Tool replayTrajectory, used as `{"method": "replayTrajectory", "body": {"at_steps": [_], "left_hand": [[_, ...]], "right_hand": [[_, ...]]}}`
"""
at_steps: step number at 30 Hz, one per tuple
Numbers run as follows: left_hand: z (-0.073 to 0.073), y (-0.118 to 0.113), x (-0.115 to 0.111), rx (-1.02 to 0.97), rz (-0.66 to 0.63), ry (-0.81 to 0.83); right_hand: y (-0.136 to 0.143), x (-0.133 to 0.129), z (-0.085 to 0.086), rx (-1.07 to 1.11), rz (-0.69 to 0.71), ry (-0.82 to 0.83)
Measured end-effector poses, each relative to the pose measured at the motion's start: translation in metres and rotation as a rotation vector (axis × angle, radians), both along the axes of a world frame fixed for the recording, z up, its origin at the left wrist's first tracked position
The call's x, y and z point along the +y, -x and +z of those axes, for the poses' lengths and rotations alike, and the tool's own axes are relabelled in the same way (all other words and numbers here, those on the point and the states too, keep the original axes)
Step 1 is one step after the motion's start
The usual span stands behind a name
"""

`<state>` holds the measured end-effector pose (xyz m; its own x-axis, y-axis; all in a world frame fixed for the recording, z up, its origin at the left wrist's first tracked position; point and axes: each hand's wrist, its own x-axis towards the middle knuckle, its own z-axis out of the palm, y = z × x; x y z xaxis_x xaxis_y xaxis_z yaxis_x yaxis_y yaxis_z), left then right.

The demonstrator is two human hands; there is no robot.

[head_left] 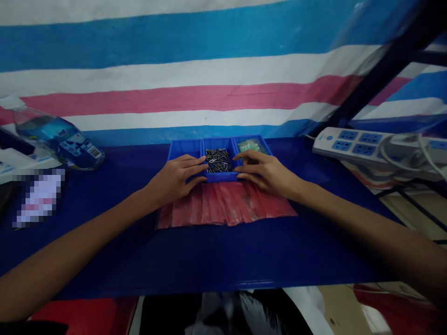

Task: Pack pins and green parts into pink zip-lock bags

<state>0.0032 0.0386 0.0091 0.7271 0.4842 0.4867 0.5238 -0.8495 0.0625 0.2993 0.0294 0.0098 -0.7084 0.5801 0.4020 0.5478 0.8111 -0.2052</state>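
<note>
Three blue bins [220, 177] stand side by side at the back of the blue table. Dark, thin metal pieces [218, 160] fill the middle bin, and the right one holds a pale green item [252, 146]. My left hand [183, 176] rests over the front of the left bin, fingers apart and pointing at the middle bin. Over the front of the right bin lies my right hand [261, 171], its fingers apart too, with the tips at the middle bin's edge. Neither hand shows anything in it. Red plastic bags [223, 204] lie overlapped in a row before the bins.
A plastic bottle [78, 146] lies at the back left, near a pixelated patch. A white power strip [359, 142] with cables sits at the right. Striped sheeting [174, 97] hangs behind the table [223, 256], and a dark metal frame [377, 79] rises at the right.
</note>
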Motion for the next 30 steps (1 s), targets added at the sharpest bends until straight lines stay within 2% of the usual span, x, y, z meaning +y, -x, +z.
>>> {"method": "replayTrajectory", "body": {"at_steps": [2, 4, 6, 7, 9, 11, 13, 15, 17, 19, 21, 25, 27, 30], "left_hand": [[0.002, 0.001, -0.002, 0.016, -0.003, -0.016], [0.003, 0.001, -0.003, 0.025, -0.006, -0.014], [0.003, 0.001, -0.004, 0.018, -0.016, -0.008], [0.002, 0.0, -0.004, 0.006, -0.023, -0.004], [0.0, -0.001, -0.002, -0.031, -0.031, 0.004], [-0.002, -0.002, 0.001, -0.067, -0.034, 0.013], [-0.003, -0.002, 0.001, -0.08, -0.038, 0.028], [-0.001, -0.003, -0.003, -0.108, -0.041, 0.036], [0.004, -0.004, -0.013, -0.188, -0.051, 0.033], [0.012, -0.008, -0.028, -0.301, -0.067, 0.072], [0.022, -0.013, -0.044, -0.39, -0.077, 0.238], [0.033, -0.021, -0.063, -0.471, -0.176, 0.757], [0.034, -0.021, -0.065, -0.486, -0.248, 0.904], [0.031, -0.017, -0.066, -0.481, -0.25, 0.918]], "right_hand": [[0.0, -0.008, 0.006, 0.016, -0.012, -0.045], [-0.001, -0.021, 0.017, 0.051, -0.098, -0.12], [-0.004, -0.036, 0.029, 0.022, -0.284, -0.171], [-0.006, -0.044, 0.033, -0.062, -0.386, -0.162], [-0.012, -0.057, 0.035, -0.283, -0.558, -0.051], [-0.016, -0.064, 0.029, -0.464, -0.612, 0.113], [-0.019, -0.064, 0.019, -0.531, -0.592, 0.242], [-0.02, -0.06, 0.012, -0.5, -0.559, 0.326], [-0.02, -0.057, 0.014, -0.416, -0.518, 0.397], [-0.017, -0.057, 0.026, -0.284, -0.443, 0.476], [-0.011, -0.062, 0.044, -0.106, -0.337, 0.562], [0.015, -0.072, 0.077, 0.193, -0.059, 0.708], [0.033, -0.073, 0.08, 0.266, 0.033, 0.7], [0.056, -0.068, 0.07, 0.434, 0.088, 0.734]]}}
